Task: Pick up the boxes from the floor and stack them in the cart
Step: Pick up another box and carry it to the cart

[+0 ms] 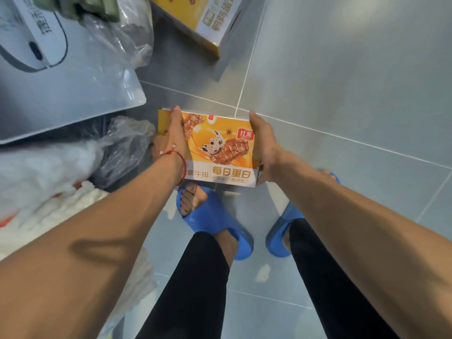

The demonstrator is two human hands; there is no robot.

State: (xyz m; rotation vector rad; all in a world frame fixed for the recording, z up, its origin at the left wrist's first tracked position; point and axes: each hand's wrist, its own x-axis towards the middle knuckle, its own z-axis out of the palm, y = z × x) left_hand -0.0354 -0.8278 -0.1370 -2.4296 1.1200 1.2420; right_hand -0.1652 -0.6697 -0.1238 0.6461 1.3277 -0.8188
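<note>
The orange snack box [220, 148] is held flat between both hands, printed face up. The left hand [175, 135] is clamped on the left edge: the thumb is laid along the top face and the fingers are curled round underneath. The right hand [263, 145] is clamped on the right edge, thumb stretched along it; its fingers are hidden under the box. A red string bracelet [181, 165] is seen at the left wrist.

The near edge of the box is carried over the toes of the left blue slipper [212, 223]; the right blue slipper [283, 231] is planted below the right wrist.

Just outside the left fingers it is tight: crumpled plastic bags [122, 143] are almost touched, and a white carton [61, 89] is pushed in beyond them. Past the fingertips of both hands a yellow box [210, 23] is left lying on the grey tiled floor [342, 94], well apart from the held one. Outside the right thumb only open tile is seen, with plenty of room there.
</note>
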